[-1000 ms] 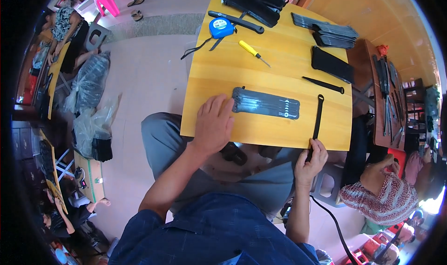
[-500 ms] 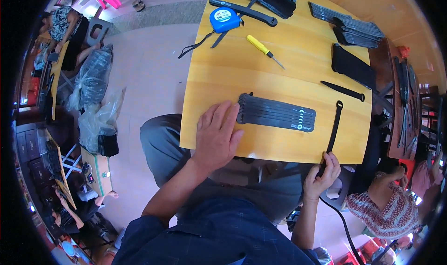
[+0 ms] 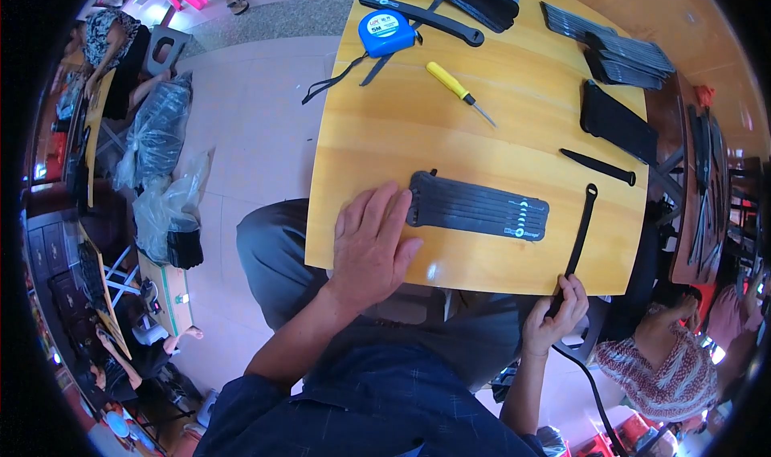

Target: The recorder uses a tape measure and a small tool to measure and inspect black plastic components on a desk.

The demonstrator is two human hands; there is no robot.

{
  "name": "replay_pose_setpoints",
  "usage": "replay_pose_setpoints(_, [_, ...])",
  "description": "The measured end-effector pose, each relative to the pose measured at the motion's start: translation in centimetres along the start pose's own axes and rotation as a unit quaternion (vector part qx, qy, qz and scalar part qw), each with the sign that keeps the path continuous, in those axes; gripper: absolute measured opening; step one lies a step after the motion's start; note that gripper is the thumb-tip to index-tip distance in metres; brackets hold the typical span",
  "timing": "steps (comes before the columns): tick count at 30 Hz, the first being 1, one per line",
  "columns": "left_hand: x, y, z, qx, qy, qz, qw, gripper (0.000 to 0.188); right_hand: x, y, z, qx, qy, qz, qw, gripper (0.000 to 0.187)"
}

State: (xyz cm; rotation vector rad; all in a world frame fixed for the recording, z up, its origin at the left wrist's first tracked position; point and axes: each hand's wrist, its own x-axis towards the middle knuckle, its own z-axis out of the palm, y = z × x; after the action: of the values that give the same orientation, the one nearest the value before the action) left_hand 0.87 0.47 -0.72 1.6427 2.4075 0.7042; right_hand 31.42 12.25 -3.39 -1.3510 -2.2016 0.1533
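In the head view: on the yellow wood-grain table [image 3: 385, 136], a flat dark-grey bundle of narrow straps [image 3: 482, 208], with white printed marks across its right end. Lies slightly slanted, right end a little nearer the body.

Left hand [image 3: 371, 244]: rests palm down at the left of the bundle, fingers long and close together, thumb spread away. Has hold of nothing visible; reaches the bundle's left end with the index fingertip (touching or just beside, cannot tell which).

Right hand [image 3: 560, 312]: to the right of the bundle and nearer the body, fingers curled closed on the lower end of a thin black strap with a looped tip [image 3: 585, 224]. Points away from the body, that strap, loop outermost.

Further right and slightly beyond the bundle, a tapered black strap with a ringed end [image 3: 598, 167]; past that, a flat plain black slab-shaped piece [image 3: 617, 124]. Beyond the bundle, a yellow-handled screwdriver [image 3: 450, 83]; farther beyond and leftward, a round-cornered blue tape measure [image 3: 385, 31] (black wrist cord trailing).
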Motion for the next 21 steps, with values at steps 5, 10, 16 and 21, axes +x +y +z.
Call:
replay_pose_setpoints(5, [0.4, 0.4, -0.4, -0.008, -0.010, -0.012, 1.000, 0.068, -0.1, 0.1, 0.0, 0.019, -0.007, 0.015, 1.000, 0.038])
replay_pose_setpoints(10, [1.0, 0.5, -0.1, -0.006, -0.007, -0.021, 1.000, 0.070, -0.2, 0.3, 0.1, 0.016, -0.014, 0.015, 1.000, 0.040])
replay_pose_setpoints(16, [1.2, 0.4, 0.1, -0.002, -0.011, -0.024, 1.000, 0.070, 0.0, 0.5, 0.0, 0.004, -0.019, 0.009, 1.000, 0.040])
replay_pose_setpoints(21, [1.4, 0.9, 0.2, -0.018, 0.003, -0.018, 1.000, 0.068, 0.3, 0.5, -0.3, 0.004, -0.004, 0.011, 1.000, 0.040])
